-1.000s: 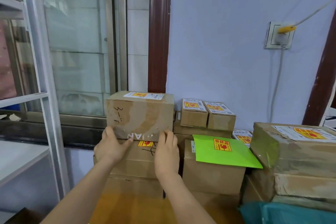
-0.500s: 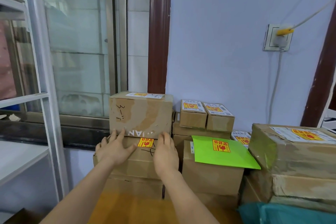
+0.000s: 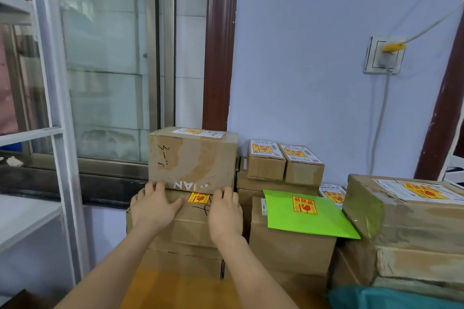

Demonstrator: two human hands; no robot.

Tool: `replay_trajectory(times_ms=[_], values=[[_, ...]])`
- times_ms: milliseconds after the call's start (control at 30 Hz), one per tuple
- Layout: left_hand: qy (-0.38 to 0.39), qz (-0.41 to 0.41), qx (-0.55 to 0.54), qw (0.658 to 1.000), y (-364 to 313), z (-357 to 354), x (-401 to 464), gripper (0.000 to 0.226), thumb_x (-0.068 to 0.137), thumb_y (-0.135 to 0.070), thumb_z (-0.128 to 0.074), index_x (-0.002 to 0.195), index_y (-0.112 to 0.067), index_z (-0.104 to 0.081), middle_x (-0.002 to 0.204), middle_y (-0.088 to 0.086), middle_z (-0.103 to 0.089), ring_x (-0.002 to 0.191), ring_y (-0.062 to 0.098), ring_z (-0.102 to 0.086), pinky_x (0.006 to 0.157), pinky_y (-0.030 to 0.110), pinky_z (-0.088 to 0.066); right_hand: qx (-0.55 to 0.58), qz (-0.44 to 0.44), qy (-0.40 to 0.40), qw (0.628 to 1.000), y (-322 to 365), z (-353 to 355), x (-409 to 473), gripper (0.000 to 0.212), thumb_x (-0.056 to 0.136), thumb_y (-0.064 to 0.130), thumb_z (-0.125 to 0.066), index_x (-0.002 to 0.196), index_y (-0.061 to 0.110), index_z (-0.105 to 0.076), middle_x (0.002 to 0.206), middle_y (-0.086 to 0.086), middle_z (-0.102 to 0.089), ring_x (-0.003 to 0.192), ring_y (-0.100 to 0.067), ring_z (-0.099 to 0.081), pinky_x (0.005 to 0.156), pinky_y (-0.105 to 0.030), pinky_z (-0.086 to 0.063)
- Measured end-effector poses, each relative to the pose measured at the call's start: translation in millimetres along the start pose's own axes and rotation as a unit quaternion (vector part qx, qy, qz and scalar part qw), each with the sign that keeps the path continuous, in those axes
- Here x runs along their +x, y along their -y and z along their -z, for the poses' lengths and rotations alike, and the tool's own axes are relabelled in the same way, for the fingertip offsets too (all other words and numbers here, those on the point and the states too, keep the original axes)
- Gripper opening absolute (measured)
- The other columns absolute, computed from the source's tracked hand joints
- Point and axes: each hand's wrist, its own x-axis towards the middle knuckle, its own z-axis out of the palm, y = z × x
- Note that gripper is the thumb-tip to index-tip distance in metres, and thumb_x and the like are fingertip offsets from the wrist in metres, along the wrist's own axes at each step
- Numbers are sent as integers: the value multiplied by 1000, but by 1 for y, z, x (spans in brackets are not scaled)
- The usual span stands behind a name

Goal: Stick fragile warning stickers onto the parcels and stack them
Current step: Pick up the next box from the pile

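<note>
We see a tall cardboard box (image 3: 192, 158) sitting on top of a stack of parcels, and we take it as our landmark: it has a white shipping label with a yellow sticker on its top face and handwriting on its front. Directly beneath it lies a flatter brown parcel (image 3: 193, 223), whose front part sticks out toward us and carries a yellow fragile sticker (image 3: 198, 198) with red print just under the tall box's lower front edge. The left hand (image 3: 153, 208) lies flat on that flatter parcel below the tall box's left corner, fingers straight and slightly spread, their tips touching the tall box's bottom edge. The right hand (image 3: 224, 213) lies flat the same way below the tall box's right corner, fingers straight and close together, tips at the same edge; neither hand grips anything, and the sticker shows between them. To the right of the tall box stand two small boxes (image 3: 285, 164) side by side on another carton, each with a labelled, stickered top. Further right and lower, a green envelope (image 3: 308, 218) with its own fragile sticker rests on a carton, and beyond it a large taped box (image 3: 401, 208) bears a label and sticker. Behind and left of the tall box is a window (image 3: 105, 57); to its right, a wall socket (image 3: 383, 56) on the blue wall.
</note>
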Motion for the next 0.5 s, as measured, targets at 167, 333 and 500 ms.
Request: replay_trajectory(times_ms=[167, 333, 500], values=[[-6, 6, 9, 1000, -2, -2, 2, 60, 87, -61, -45, 129, -19, -42, 135, 8, -41, 124, 28, -43, 107, 39, -31, -7, -6, -6, 1000, -1, -1, 3, 35, 97, 2, -31, 129, 9, -42, 137, -10, -34, 126, -27, -32, 99, -36, -36], [-14, 5, 4, 1000, -3, -3, 4, 59, 87, -61, -46, 126, -18, -42, 131, 9, -41, 121, 29, -44, 105, 40, -32, -9, -6, -7, 1000, -2, -1, 5, 34, 96, 3, -32, 128, 9, -43, 137, -10, -33, 125, -27, -32, 99, -36, -36], [-4, 1, -4, 1000, -1, -2, 4, 60, 86, -62, -48, 126, -17, -42, 131, 10, -41, 120, 30, -44, 103, 39, -35, -1, 0, -4, 1000, -4, -1, 5, 34, 96, 3, -31, 127, 9, -43, 135, -9, -35, 124, -26, -33, 99, -36, -37]])
